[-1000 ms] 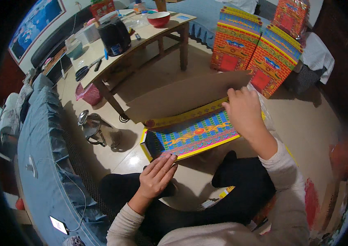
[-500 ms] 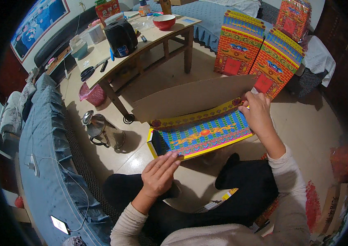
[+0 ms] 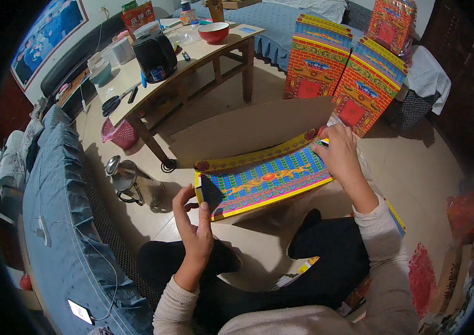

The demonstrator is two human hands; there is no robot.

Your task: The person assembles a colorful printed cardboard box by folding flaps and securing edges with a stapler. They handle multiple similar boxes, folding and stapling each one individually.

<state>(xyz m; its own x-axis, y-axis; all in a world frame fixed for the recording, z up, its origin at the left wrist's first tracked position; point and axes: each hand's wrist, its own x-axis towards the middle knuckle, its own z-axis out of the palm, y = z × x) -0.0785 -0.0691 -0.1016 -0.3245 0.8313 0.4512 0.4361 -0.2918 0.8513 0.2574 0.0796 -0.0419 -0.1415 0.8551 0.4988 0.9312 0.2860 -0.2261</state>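
Note:
A printed cardboard box (image 3: 265, 181) with a blue-and-green roof-tile pattern and yellow edges lies across in front of me. Its tall brown flap (image 3: 248, 127) stands raised along the far side, with a yellow patterned strip at the fold. At the left end, my left hand (image 3: 193, 231) has its thumb and fingers around the near corner. My right hand (image 3: 342, 156) is closed on the far right corner, thumb against the printed face; what its fingertips pinch there is partly hidden.
Beyond stand brick-patterned cardboard houses (image 3: 318, 61). A wooden table (image 3: 214, 53) at the far left carries a black appliance (image 3: 155, 58), scissors (image 3: 115, 102) and a red bowl (image 3: 213, 33). Below are a pink basket (image 3: 120, 133) and a metal kettle (image 3: 131, 178). A blue-covered sofa (image 3: 58, 223) runs along the left.
My left hand has gone from lying flat on the box's near left edge to gripping its left end. My right hand stays at the far right corner. The whole view has shifted slightly.

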